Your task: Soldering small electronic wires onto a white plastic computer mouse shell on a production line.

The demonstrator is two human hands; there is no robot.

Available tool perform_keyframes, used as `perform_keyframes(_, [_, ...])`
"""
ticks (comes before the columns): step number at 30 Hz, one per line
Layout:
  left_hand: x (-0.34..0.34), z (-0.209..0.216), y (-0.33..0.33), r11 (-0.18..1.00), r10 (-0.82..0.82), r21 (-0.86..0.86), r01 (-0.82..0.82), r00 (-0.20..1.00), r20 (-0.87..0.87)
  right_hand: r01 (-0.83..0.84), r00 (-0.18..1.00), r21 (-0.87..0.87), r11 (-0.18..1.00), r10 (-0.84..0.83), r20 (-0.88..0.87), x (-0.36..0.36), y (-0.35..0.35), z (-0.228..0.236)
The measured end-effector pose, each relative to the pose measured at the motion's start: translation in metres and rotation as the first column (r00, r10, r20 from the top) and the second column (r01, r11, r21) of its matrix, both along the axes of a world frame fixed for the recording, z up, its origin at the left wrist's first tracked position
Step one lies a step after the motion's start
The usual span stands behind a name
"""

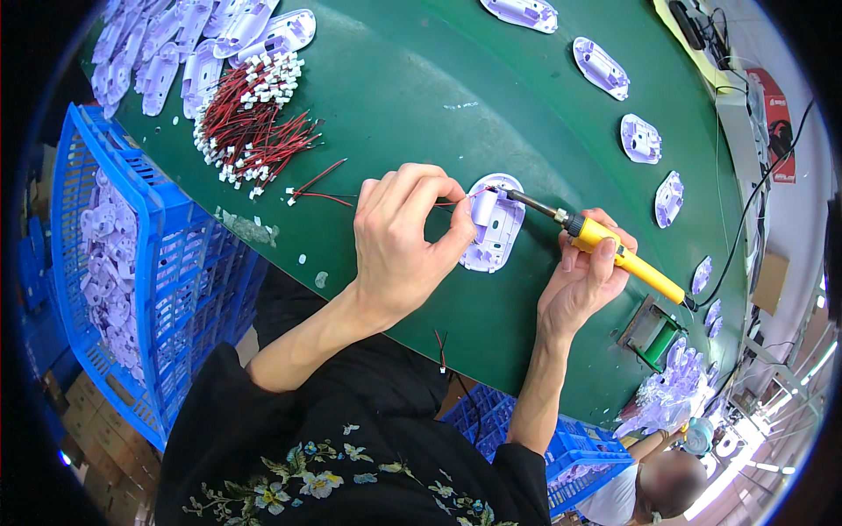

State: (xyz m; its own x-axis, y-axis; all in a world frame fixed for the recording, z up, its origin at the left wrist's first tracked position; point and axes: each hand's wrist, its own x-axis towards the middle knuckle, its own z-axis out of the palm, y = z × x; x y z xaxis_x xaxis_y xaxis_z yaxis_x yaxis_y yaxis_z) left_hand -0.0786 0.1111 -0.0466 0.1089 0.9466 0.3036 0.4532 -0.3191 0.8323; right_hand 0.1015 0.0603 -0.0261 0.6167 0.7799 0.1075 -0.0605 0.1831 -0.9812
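Observation:
A lilac plastic shell [502,235] lies on the green table in front of me, its ribbed inside facing up. My left hand [402,235] is closed in a pinch on a thin red wire [445,204] at the shell's upper left edge. In my right hand [579,285] is a yellow soldering iron [646,270], held like a pen. Its dark tip reaches the top of the shell near the wire's end; whether they touch is too small to tell. Left of my left hand lies a red and black lead with a white plug [291,194].
A heap of red and black leads [254,123] lies at far left beside piled lilac shells [158,53]. Several single shells [601,68] line the right side, near a green solder spool [660,346]. A blue crate [162,263] stands left. Another person [618,491] is at lower right.

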Motion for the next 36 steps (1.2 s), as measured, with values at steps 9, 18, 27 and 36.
perform_keyframes(9, [-0.005, 0.0, 0.002, 1.0, -0.01, -0.012, 0.009, 1.0, -0.017, -0.011, 1.0, 0.009, 1.0, 0.011, 0.017, -0.006, 0.001, -0.002])
perform_keyframes(18, [-0.006, 0.001, 0.003, 1.0, -0.01, -0.012, 0.01, 1.0, -0.025, -0.025, 0.994, -0.007, 1.0, 0.025, 0.105, -0.01, 0.0, 0.0])
perform_keyframes(27, [-0.008, 0.003, 0.004, 1.0, -0.013, -0.024, 0.012, 0.999, -0.032, -0.018, 0.988, -0.031, 0.999, 0.023, 0.153, -0.012, 0.0, 0.0])
perform_keyframes(36, [-0.01, 0.004, 0.004, 1.0, -0.014, -0.02, 0.013, 0.999, -0.032, 0.002, 0.976, 0.011, 1.0, -0.004, 0.22, -0.011, 0.0, -0.004])
